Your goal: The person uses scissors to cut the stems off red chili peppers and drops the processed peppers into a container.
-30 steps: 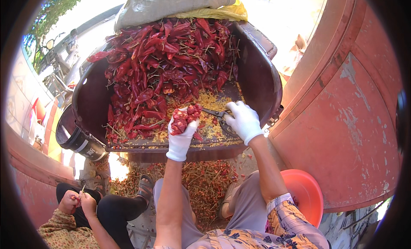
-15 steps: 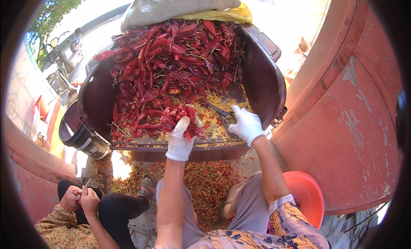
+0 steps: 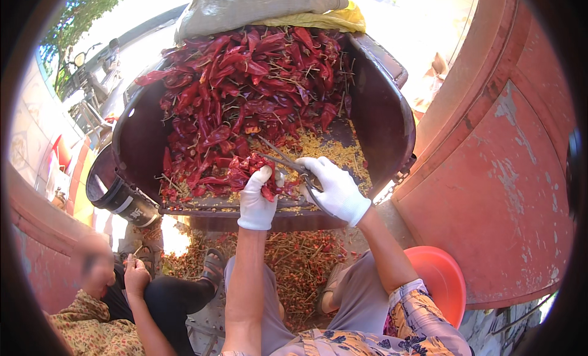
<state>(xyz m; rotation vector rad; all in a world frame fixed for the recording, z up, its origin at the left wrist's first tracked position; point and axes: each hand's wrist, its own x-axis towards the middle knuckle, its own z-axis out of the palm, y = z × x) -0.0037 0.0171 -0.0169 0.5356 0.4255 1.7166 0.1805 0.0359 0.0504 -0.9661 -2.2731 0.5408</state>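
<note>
My left hand, in a white glove, grips a bunch of dried red chili peppers at the front of a dark cart bed. Just to the right, my gloved right hand holds a pair of metal scissors. Their blades are spread and point left, with the tips by the upper right of the bunch. Behind both hands rises a large heap of red chili peppers. Yellow seeds lie scattered over the bed beneath the scissors.
Grey and yellow sacking covers the heap's far end. A black bucket leans at the left, near another person's hand. By my right leg is an orange basin. Stems and scraps litter the ground below.
My right hand has shifted left and lifted the scissors off the seeds, bringing the spread blades to the bunch. My left hand stays nearly still. The other person's hands have moved apart.
</note>
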